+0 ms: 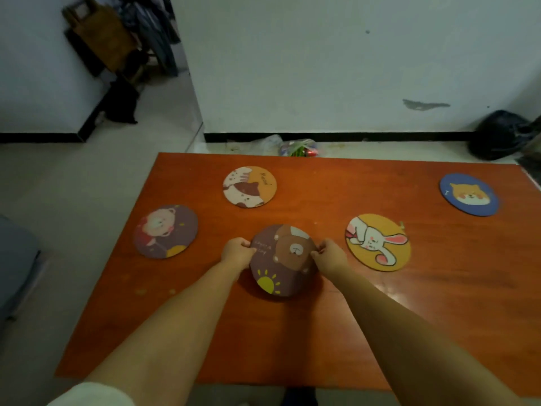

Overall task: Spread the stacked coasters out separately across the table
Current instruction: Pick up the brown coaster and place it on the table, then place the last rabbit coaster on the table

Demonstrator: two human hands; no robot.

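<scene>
A round purple coaster with a brown bear and a yellow sun (282, 260) is in the middle of the orange table (439, 303). My left hand (237, 253) pinches its left rim and my right hand (329, 256) pinches its right rim. I cannot tell whether it rests on the table or is lifted slightly. Lying apart around it are a purple bear coaster (165, 231) at left, a cat coaster (249, 186) behind, a yellow rabbit coaster (378, 242) at right and a blue dog coaster (469, 194) at far right.
The table's far edge runs below a white wall. On the floor behind it lie a plastic bag with colourful contents (298, 148) and a black bag (497, 136). A grey seat (14, 265) stands left of the table.
</scene>
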